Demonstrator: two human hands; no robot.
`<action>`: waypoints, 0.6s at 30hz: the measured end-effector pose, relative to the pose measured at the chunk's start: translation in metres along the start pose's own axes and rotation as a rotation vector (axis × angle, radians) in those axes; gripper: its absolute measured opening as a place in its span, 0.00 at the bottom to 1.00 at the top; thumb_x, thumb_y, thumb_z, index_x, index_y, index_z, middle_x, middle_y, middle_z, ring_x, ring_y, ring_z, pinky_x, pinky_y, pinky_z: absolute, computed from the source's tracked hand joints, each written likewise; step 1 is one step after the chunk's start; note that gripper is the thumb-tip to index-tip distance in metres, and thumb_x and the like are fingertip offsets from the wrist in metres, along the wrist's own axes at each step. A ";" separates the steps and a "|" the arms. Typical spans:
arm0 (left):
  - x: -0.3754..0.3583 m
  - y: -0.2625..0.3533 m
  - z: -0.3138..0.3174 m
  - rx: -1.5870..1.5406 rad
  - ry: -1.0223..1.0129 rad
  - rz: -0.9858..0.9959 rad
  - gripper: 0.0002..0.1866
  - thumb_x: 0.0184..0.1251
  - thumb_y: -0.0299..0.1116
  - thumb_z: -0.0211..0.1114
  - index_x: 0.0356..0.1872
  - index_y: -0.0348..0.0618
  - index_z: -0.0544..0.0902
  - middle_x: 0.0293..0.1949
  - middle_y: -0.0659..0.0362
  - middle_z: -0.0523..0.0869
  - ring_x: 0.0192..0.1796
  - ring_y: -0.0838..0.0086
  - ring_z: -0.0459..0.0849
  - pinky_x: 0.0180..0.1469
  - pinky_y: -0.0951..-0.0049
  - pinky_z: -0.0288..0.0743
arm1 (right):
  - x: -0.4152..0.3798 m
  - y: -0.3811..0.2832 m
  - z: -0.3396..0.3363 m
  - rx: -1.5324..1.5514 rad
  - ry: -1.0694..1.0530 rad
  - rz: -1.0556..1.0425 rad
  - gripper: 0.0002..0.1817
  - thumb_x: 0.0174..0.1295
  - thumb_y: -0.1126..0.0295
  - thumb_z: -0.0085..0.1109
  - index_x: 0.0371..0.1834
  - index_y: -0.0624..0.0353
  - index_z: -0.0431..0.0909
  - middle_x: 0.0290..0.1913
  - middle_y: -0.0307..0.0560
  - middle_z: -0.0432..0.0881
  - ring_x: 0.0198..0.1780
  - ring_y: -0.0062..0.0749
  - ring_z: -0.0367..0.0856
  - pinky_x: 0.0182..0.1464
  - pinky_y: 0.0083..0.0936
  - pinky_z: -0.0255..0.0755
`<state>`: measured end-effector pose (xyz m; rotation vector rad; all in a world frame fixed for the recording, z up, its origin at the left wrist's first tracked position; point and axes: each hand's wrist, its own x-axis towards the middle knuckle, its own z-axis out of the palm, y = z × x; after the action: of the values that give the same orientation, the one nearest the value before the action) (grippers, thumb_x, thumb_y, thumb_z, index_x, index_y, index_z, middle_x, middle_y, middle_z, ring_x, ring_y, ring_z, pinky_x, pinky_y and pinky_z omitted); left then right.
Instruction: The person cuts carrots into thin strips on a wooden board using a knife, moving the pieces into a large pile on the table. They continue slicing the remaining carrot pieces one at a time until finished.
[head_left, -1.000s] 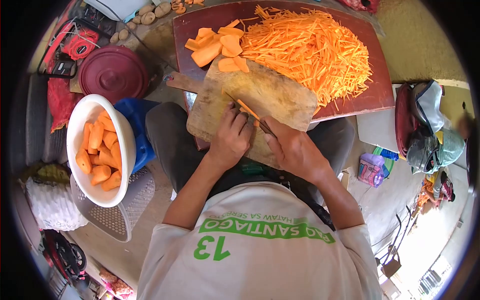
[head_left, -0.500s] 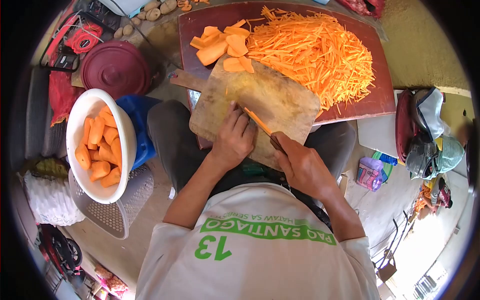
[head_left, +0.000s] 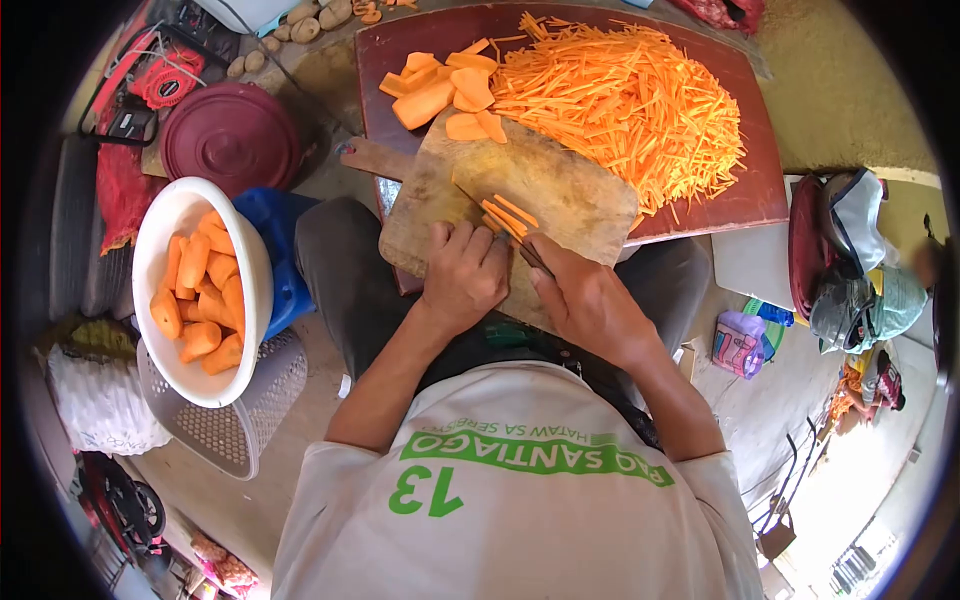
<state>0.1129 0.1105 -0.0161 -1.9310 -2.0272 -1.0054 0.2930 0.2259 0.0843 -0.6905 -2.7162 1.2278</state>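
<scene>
A wooden cutting board lies partly on the dark red table, tilted over my lap. My right hand is wrapped round a knife near the board's lower edge. Several carrot strips lie on the board just beyond the knife. My left hand rests on the board's near left part with its fingers curled beside the strips; what is under the fingertips is hidden. Flat carrot slices sit past the board's far left edge, and a large heap of shredded carrot spreads to their right.
The dark red table stands ahead. On the left, a white basin holds peeled carrots, above a grey perforated basket and beside a blue container. A maroon lidded tub stands farther off. Another person is far right.
My left hand has shifted slightly left, its fingers more curled. My right hand has drawn back a little toward the left with the knife. More separate carrot strips now show on the board.
</scene>
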 end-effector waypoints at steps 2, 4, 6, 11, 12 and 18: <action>0.003 -0.002 0.001 -0.016 0.026 -0.003 0.08 0.52 0.27 0.75 0.34 0.40 0.88 0.34 0.55 0.81 0.39 0.59 0.80 0.45 0.54 0.67 | -0.001 -0.003 -0.004 0.017 -0.023 0.040 0.20 0.81 0.75 0.63 0.72 0.66 0.77 0.52 0.71 0.89 0.55 0.75 0.88 0.55 0.54 0.84; 0.002 0.000 0.000 -0.031 0.053 -0.015 0.07 0.53 0.27 0.75 0.33 0.40 0.87 0.34 0.55 0.80 0.38 0.58 0.80 0.45 0.53 0.67 | -0.014 -0.012 -0.009 0.037 -0.071 0.118 0.20 0.81 0.74 0.63 0.72 0.66 0.77 0.52 0.72 0.89 0.54 0.75 0.88 0.56 0.55 0.83; 0.000 -0.001 0.002 -0.019 0.029 -0.023 0.06 0.54 0.26 0.75 0.32 0.40 0.87 0.33 0.55 0.80 0.38 0.58 0.80 0.45 0.53 0.68 | -0.004 0.000 0.002 0.019 -0.009 -0.016 0.22 0.81 0.72 0.63 0.74 0.66 0.74 0.48 0.72 0.89 0.51 0.75 0.88 0.51 0.57 0.83; 0.004 -0.003 0.005 -0.013 0.041 -0.009 0.06 0.53 0.26 0.74 0.31 0.41 0.85 0.32 0.55 0.79 0.38 0.58 0.80 0.45 0.53 0.68 | 0.007 -0.003 -0.002 -0.009 -0.010 -0.022 0.22 0.81 0.71 0.63 0.73 0.65 0.73 0.49 0.72 0.89 0.51 0.75 0.88 0.50 0.58 0.83; 0.002 -0.003 0.006 -0.019 0.049 -0.015 0.06 0.53 0.27 0.74 0.31 0.41 0.85 0.32 0.54 0.79 0.38 0.58 0.80 0.45 0.53 0.68 | -0.003 -0.009 -0.006 0.009 -0.010 -0.009 0.22 0.81 0.71 0.63 0.73 0.65 0.73 0.49 0.72 0.89 0.51 0.75 0.88 0.50 0.58 0.83; 0.001 -0.002 0.006 -0.008 0.016 -0.030 0.05 0.54 0.27 0.73 0.30 0.42 0.84 0.32 0.54 0.78 0.38 0.57 0.80 0.45 0.53 0.68 | 0.010 0.001 0.000 0.028 -0.017 -0.009 0.20 0.80 0.72 0.64 0.71 0.65 0.75 0.51 0.73 0.88 0.52 0.76 0.87 0.51 0.58 0.83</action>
<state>0.1127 0.1151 -0.0202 -1.8960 -2.0518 -1.0345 0.2840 0.2311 0.0826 -0.6668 -2.7073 1.2721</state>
